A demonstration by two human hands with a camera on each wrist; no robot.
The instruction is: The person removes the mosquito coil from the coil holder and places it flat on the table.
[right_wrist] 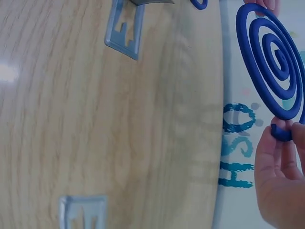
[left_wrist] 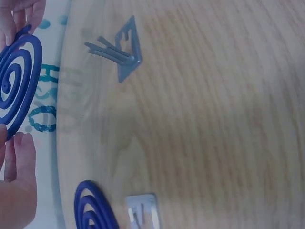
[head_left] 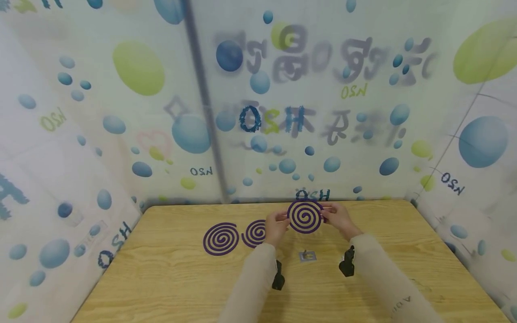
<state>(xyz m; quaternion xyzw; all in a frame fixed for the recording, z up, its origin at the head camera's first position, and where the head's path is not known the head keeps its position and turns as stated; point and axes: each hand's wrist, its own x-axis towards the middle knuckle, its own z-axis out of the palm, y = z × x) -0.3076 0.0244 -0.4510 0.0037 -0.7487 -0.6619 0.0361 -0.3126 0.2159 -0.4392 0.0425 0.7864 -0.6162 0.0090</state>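
A purple-blue mosquito coil (head_left: 305,232) is held up above the far part of the table. My left hand (head_left: 277,228) pinches its left rim, and my right hand (head_left: 339,219) grips the right rim near the coil's outer end. In the right wrist view, the right fingers (right_wrist: 279,164) hold that end of the coil (right_wrist: 267,90). Two more coils lie flat to the left: one whole in view (head_left: 221,255), the other (head_left: 253,246) partly hidden behind my left hand. A small metal coil stand (head_left: 308,256) with raised prongs sits between my forearms.
Another metal stand (left_wrist: 144,210) lies beside a coil in the left wrist view. A flat stand (right_wrist: 83,210) shows at the bottom of the right wrist view. Printed curtains (head_left: 323,134) close off the wooden table (head_left: 161,278) at the back and sides.
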